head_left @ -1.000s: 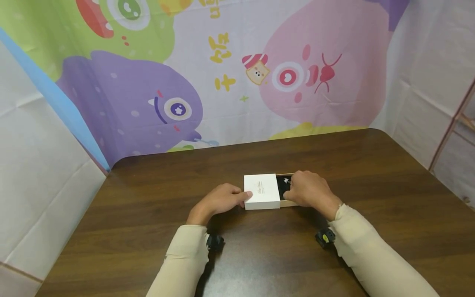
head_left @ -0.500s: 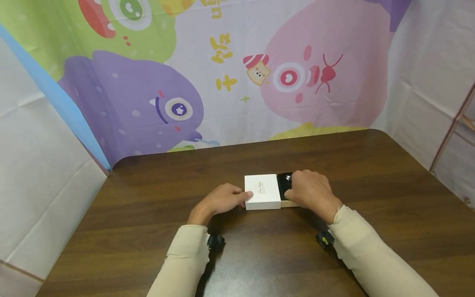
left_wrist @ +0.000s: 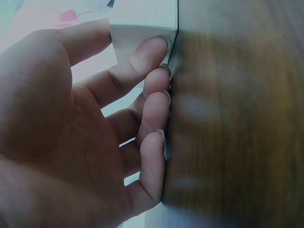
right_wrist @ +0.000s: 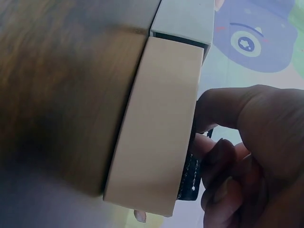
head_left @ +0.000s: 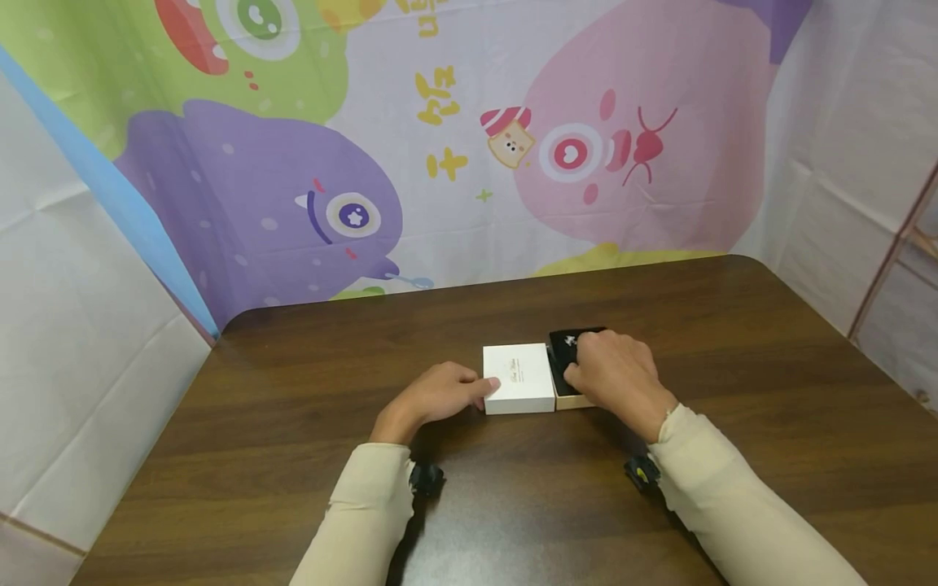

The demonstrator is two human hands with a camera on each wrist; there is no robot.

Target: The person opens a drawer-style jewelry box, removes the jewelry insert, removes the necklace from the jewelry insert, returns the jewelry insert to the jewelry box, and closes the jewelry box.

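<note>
In the head view, a white box sleeve (head_left: 517,378) with small gold print lies on the table. My left hand (head_left: 438,394) grips its left end, the thumb on top and the index finger against the side. A tan inner drawer (right_wrist: 154,126) sticks out of the sleeve's right end. Over that drawer, my right hand (head_left: 617,370) pinches a black pad (head_left: 563,356), whose far edge is raised above the drawer. A small silver piece of jewellery (head_left: 571,342) sits on the pad; a thin silver chain (right_wrist: 195,176) shows along it in the right wrist view.
The dark wooden table (head_left: 293,505) reaches to a cartoon-printed cloth (head_left: 454,236) at the back. White cloth walls (head_left: 81,325) stand on both sides. A black wrist camera (head_left: 425,478) sits at each sleeve cuff.
My right hand has tilted the black pad up and away from the drawer, so more of its far edge shows. The left hand and the sleeve have stayed put.
</note>
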